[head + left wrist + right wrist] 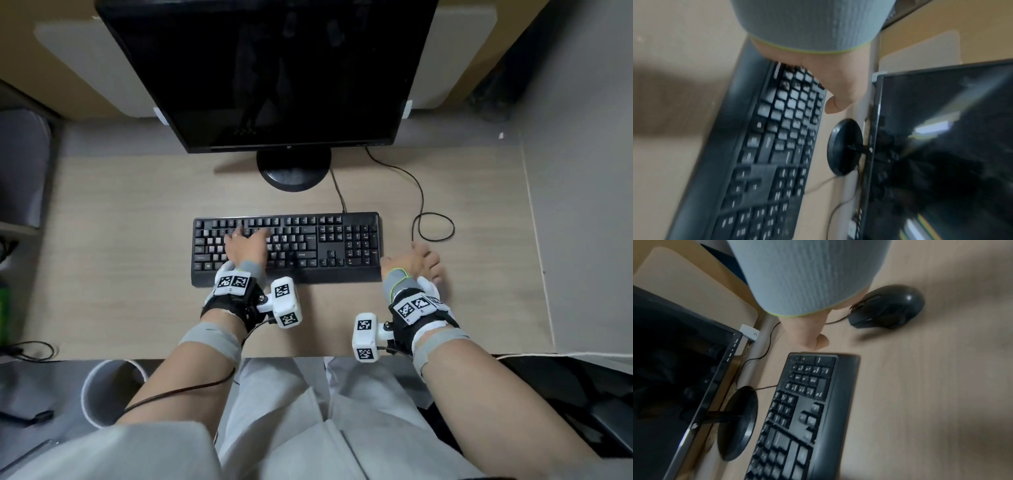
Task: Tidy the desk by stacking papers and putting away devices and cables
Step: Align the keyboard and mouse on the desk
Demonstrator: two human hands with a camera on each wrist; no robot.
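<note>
A black keyboard (308, 246) (777, 146) (807, 410) lies in the middle of the wooden desk (120, 240). My left hand (246, 238) (838, 91) rests flat on its left keys with the fingers spread. My right hand (424, 262) (807, 331) lies just right of the keyboard, its fingers relaxed over a black wired mouse (888, 306). The head view hides the mouse under that hand. The thumb is clear of the mouse. The mouse cable (422, 197) loops on the desk and runs back behind the monitor (274, 68).
The monitor's round base (294, 171) stands behind the keyboard, with the keyboard cable (337, 192) beside it. A grey bin (109, 387) sits on the floor at the lower left, near loose black cables (30, 349). The desk's edge runs down the right.
</note>
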